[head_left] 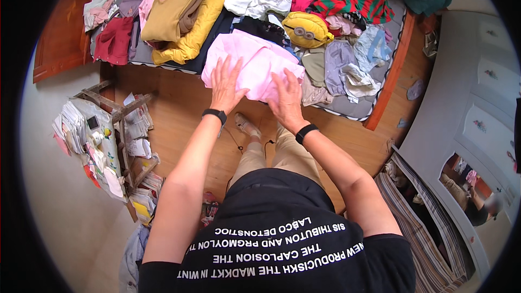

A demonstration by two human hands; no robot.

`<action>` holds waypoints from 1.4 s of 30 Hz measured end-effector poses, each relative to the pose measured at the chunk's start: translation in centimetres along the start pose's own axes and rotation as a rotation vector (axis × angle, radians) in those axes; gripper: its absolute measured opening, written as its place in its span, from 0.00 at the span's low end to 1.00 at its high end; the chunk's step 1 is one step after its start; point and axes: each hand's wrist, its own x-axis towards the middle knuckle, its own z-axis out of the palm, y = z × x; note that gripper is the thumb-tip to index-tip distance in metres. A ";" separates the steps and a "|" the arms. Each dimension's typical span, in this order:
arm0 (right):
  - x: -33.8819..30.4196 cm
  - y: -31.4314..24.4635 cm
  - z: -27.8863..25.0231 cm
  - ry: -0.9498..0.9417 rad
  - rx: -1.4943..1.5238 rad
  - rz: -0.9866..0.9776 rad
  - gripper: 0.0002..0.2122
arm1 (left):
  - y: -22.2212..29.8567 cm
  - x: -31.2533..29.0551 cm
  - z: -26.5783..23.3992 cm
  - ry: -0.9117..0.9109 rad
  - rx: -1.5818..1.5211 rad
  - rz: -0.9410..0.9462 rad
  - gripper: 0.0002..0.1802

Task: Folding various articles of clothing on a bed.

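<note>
Pink cloth bundle (252, 59) on the near edge of the bed (386, 89), directly ahead of the person. The bundle lies forward of both wrists, with its near margin between and beneath the two hands. The left hand (225, 84) rests on its left portion with fingers spread and pointing away from the body; the right hand (286, 100) lies at the near right corner, fingers bent over the fabric. Both hands touch the bundle and stand apart from each other. Whether the right fingers pinch the cloth cannot be told. The left hand reaches slightly farther onto the bundle; the right sits closer to its end.

Long axis: roughly left to right, across the line of the forearms, with the right end inclined a little toward the person. The folds hide any collar or hem, so which way the bundle points cannot be determined.

Surroundings: a yellow padded garment (199, 31) lies to the left, black cloth (264, 28) just beyond, and a yellow goggle-eyed pouch (306, 28) beyond the right end.
</note>
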 end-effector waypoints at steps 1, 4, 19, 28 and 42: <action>0.4 -0.5 0.3 -0.090 -0.072 -0.078 0.40 | 0.3 0.8 0.1 -0.117 0.046 0.079 0.61; 1.3 -0.1 2.2 -0.226 -0.218 -0.123 0.44 | 0.5 3.0 0.5 -0.331 0.111 0.017 0.64; 4.1 5.8 0.9 -0.449 -0.056 -0.114 0.41 | -1.0 5.8 2.6 -0.692 0.173 -0.107 0.65; 0.3 21.1 -7.8 0.170 -0.332 0.334 0.24 | 1.0 -0.4 -1.1 -0.109 -0.111 -0.014 0.39; 1.3 30.8 -14.3 0.134 -0.161 0.727 0.15 | -1.3 -13.2 -1.6 -0.348 -0.322 -0.378 0.26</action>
